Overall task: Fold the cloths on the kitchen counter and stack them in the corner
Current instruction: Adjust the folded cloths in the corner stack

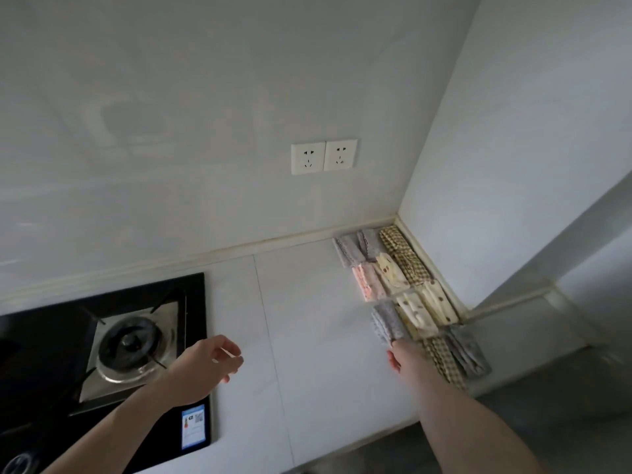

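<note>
Head view: right grip (407, 354) on grey folded cloth (388, 323), left grip (212, 364) released, hob sticker (193, 426) unreadable.

Folded cloths show grey (388, 323), pink (369, 280), cream with brown dots (439, 302) and brown check (403, 254); the surface (307, 319) is white, the stove (51, 336) black.

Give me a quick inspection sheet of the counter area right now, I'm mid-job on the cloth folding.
Surface: pale counter, bare in the middle.
Job's things: folded cloths lie side by side along the right wall into the corner; grey folded cloth is the nearest on the left side.
Clutter: nothing seen.
Grippers: right hand reaches to the grey folded cloth, fingers hidden behind it; left hand hangs over the counter's left part, loosely curled, holding nothing.
Cables: nothing seen.
Surroundings: gas hob at left; two wall sockets, nothing plugged in.
</note>
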`<state>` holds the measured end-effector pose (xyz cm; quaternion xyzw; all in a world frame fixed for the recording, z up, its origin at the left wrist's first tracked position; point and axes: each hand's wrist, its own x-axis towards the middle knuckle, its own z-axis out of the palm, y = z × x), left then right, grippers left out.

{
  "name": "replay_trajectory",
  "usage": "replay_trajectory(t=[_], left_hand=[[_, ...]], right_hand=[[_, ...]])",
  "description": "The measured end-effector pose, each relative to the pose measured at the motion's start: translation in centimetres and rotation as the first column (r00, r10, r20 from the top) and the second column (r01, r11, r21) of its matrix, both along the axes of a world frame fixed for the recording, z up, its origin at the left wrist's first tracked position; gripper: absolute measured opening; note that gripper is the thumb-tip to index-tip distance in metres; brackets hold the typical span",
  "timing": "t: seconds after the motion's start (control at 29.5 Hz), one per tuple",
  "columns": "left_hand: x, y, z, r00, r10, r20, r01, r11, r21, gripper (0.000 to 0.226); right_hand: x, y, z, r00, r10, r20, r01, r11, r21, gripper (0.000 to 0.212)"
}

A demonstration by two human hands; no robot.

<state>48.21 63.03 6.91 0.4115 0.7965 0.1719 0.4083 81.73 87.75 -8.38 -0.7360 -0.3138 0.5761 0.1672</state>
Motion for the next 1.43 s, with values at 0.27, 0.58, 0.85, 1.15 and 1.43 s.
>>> replay_trajectory(t=[0.27, 0.58, 0.85, 1.15, 1.43], left_hand=[[0.8, -0.6, -0.7, 0.999, 0.043, 0.016, -0.042, 0.999, -0.02, 0.006], [-0.1, -6.0, -2.3, 0.99, 0.123, 0.069, -0.124, 0.992, 0.001, 0.006], [-2.0, -12.0, -2.0, 0.989, 0.147, 0.013, -0.146, 0.988, -0.053, 0.004], [-1.8, -7.9, 1.1, 0.991, -0.023, -0.133, 0.028, 0.999, 0.038, 0.017], [-1.6, -6.5, -0.2, 0.993, -0.049, -0.112, 0.05, 0.999, 0.015, 0.011]], right_hand=[[-0.4, 0.5, -1.0, 0.997, -0.049, -0.054, 0.05, 0.999, 0.023, 0.031], [-2.7, -4.3, -3.2, 0.963, -0.229, 0.141, 0.216, 0.971, 0.098, 0.085], [-3.6, -8.9, 0.7, 0.896, 0.098, 0.432, -0.204, 0.957, 0.207, 0.081], [-3.7, -4.3, 2.0, 0.703, 0.369, 0.607, -0.58, 0.792, 0.19, 0.091], [-5.0, -2.2, -0.9, 0.525, 0.63, 0.572, -0.716, 0.69, -0.103, 0.108]])
